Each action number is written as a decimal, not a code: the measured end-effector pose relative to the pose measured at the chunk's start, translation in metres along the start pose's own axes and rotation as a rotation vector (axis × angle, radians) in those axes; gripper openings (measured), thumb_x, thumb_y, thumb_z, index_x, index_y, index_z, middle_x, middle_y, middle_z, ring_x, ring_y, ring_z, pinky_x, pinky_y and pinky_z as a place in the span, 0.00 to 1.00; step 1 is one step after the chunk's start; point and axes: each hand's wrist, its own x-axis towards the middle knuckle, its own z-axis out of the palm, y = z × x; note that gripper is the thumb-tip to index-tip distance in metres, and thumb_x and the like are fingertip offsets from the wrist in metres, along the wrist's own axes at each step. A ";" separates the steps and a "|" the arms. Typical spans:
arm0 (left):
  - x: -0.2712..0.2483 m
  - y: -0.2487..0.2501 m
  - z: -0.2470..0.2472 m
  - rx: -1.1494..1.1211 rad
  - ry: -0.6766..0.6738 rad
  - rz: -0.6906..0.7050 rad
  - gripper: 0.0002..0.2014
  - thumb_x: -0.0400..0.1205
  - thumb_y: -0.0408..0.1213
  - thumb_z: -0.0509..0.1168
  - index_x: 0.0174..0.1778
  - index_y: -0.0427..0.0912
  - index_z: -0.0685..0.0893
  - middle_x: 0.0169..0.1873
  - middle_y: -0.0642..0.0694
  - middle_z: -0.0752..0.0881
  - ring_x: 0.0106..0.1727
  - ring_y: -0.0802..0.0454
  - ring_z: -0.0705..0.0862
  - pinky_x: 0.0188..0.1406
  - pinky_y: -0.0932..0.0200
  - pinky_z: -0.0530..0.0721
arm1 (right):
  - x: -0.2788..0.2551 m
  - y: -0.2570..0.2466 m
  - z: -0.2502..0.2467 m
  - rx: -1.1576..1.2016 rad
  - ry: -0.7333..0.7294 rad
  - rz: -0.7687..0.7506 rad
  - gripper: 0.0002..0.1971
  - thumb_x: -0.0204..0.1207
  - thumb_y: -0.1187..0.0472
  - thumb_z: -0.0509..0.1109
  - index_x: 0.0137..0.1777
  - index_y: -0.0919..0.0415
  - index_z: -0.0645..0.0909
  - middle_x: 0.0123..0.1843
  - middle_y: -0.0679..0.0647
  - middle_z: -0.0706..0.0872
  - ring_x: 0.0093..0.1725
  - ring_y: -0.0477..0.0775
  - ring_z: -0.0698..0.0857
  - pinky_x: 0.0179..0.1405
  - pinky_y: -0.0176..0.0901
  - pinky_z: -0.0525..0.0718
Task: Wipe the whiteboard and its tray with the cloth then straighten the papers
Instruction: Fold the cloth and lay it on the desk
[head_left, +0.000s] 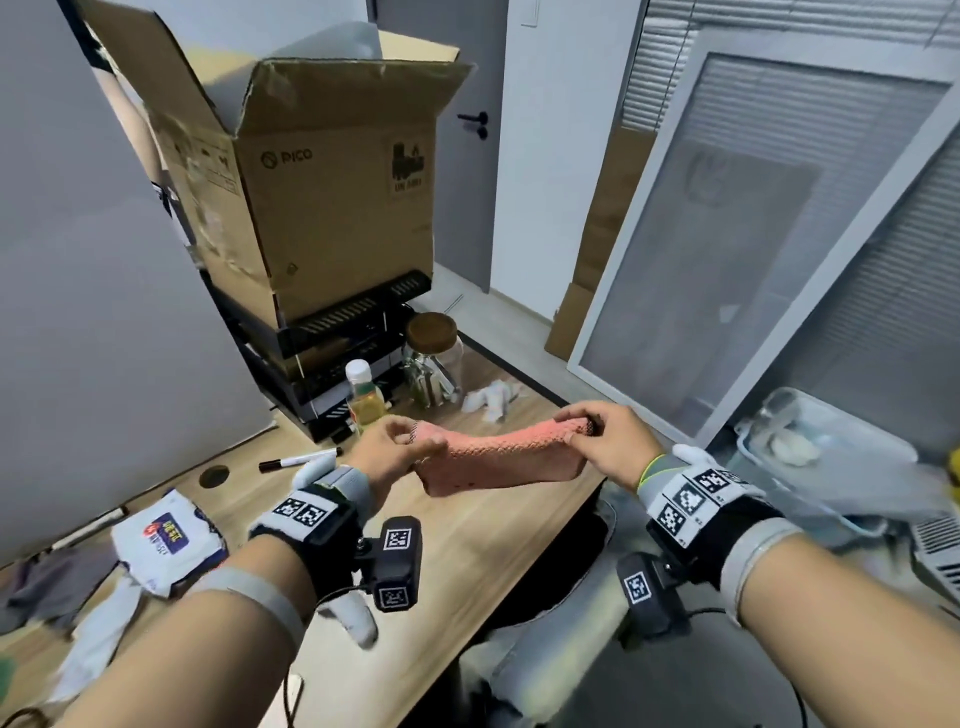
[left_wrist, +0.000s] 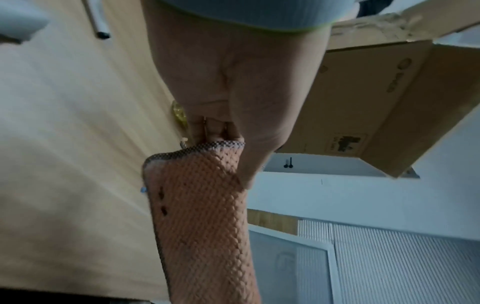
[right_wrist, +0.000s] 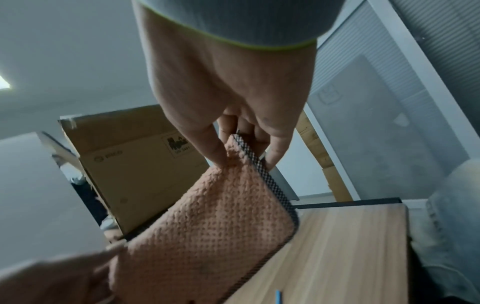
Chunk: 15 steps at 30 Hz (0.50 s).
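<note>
Left hand (head_left: 397, 449): you pinch the cloth's left end between thumb and curled fingers.
Cloth (head_left: 493, 460): stretched between your hands above the desk (head_left: 467, 561), long axis running left to right.
Right hand (head_left: 605, 441): you pinch the cloth's right end.
Whiteboard (head_left: 727, 249): leans ahead on your right, so your right hand is nearer.

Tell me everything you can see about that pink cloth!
The salmon-pink waffle-textured cloth looks soft and nubbly, with a dark stitched border. It looks folded and is stretched sideways in the air above the wooden desk. The left hand pinches one end and the right hand pinches the other; nothing else touches it.
</note>
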 end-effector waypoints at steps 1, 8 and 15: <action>0.002 0.003 -0.004 0.051 0.006 0.017 0.23 0.70 0.29 0.80 0.58 0.39 0.79 0.45 0.38 0.85 0.46 0.44 0.84 0.55 0.44 0.85 | 0.002 0.001 0.004 -0.056 -0.014 0.019 0.14 0.70 0.65 0.75 0.48 0.42 0.89 0.51 0.47 0.94 0.53 0.51 0.90 0.63 0.51 0.87; 0.027 0.011 -0.042 0.989 -0.127 0.355 0.12 0.75 0.38 0.75 0.54 0.51 0.92 0.44 0.52 0.91 0.49 0.51 0.88 0.44 0.61 0.80 | 0.016 -0.007 0.030 -0.448 -0.072 0.035 0.05 0.73 0.60 0.76 0.46 0.57 0.92 0.51 0.54 0.79 0.59 0.59 0.83 0.61 0.43 0.78; 0.047 0.010 -0.057 0.388 -0.293 0.209 0.05 0.74 0.42 0.69 0.41 0.45 0.84 0.39 0.47 0.83 0.47 0.49 0.80 0.56 0.49 0.75 | 0.028 -0.017 0.037 -0.271 -0.292 0.131 0.06 0.66 0.58 0.75 0.32 0.48 0.81 0.39 0.43 0.86 0.46 0.49 0.84 0.49 0.39 0.82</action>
